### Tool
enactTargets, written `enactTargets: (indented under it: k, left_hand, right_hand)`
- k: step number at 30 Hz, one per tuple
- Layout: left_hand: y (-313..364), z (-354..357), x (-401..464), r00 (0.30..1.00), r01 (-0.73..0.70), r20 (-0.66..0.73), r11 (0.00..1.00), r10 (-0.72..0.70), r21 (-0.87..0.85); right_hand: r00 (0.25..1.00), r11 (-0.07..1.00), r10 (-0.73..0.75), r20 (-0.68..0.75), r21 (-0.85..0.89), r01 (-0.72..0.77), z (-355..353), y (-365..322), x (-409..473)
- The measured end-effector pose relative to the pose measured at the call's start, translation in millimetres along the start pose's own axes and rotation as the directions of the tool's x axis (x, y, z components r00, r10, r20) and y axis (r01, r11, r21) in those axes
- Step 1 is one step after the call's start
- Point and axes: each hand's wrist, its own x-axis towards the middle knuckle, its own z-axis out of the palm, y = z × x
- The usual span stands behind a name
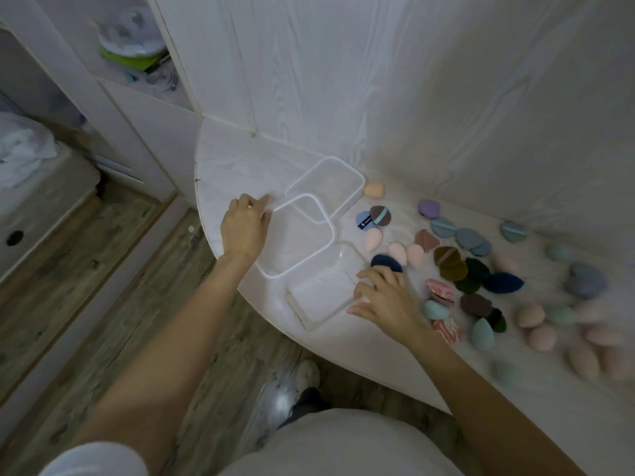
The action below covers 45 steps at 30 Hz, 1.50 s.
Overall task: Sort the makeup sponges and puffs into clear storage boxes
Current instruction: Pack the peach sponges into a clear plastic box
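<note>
At the near table edge the right hand (385, 297) rests with spread fingers on a dark blue puff (386, 262), gripping nothing. It looks soft, light and squashy, best pinched by its rim. Farther off, the left hand (245, 228) pinches a stiff, smooth clear box (299, 235).

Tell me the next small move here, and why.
Probably lift the dark blue puff under the right hand into the middle clear box. The left hand is at that box's rim, all three boxes look empty, and the sponges and puffs lie loose on the table.
</note>
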Motion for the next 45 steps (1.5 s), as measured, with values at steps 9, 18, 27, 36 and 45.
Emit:
enactTargets:
  k: [9,18,27,36,45]
  left_hand:
    - [52,-9,-8,0.949,-0.307,-0.166,0.907,0.268,-0.289]
    - [88,41,-69,0.822,-0.341,0.325,0.862,0.467,-0.375]
    - [188,97,-17,0.713,-0.426,0.47,0.853,0.521,-0.301]
    - [218,109,-5,0.807,-0.347,0.479,0.934,0.345,-0.089]
    - [130,19,-43,0.945,0.235,0.325,0.734,-0.02,-0.637]
  right_hand:
    - [0.957,0.966,0.252,-0.142,0.097,-0.239,17,-12,1]
    - [0.845,0.847,0.478,-0.24,0.382,-0.371,-1,26,-51]
    - [0.792,0.744,0.61,-0.007,0.349,-0.57,-13,95,-63]
    - [0.925,0.825,0.38,0.002,0.452,-0.339,-11,125,-8]
    - [0.91,0.824,0.409,0.067,0.401,-0.4,-6,123,21]
